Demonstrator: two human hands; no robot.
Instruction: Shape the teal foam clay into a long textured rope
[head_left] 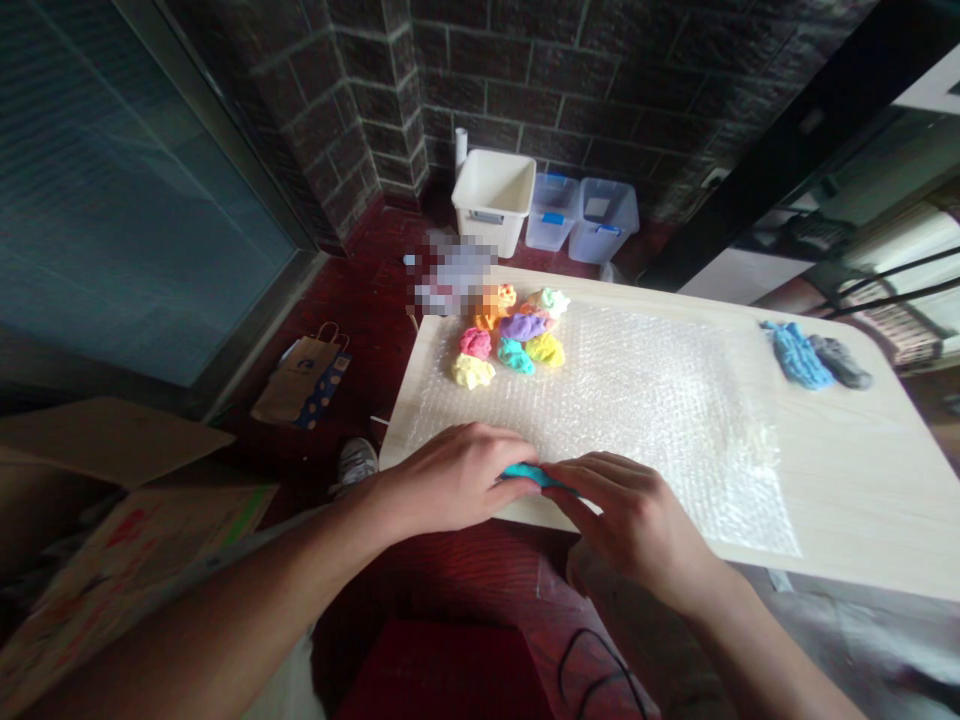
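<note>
My left hand (450, 475) and my right hand (626, 510) meet at the near edge of a pale wooden table (847, 470). Both hands have their fingers closed around a teal lump of clay (529, 474), of which only a strip shows between them. The hands rest on a sheet of bubble wrap (645, 400) spread over the table. At the sheet's far left corner lies a cluster of several coloured clay lumps (517, 335): yellow, pink, teal, purple, orange and pale green.
A blue clay piece (799, 355) and a grey one (840, 362) lie at the table's far right. On the floor beyond stand a white bin (491, 195) and two clear tubs (581, 215). A paper bag (304, 380) and cardboard (105, 470) lie left.
</note>
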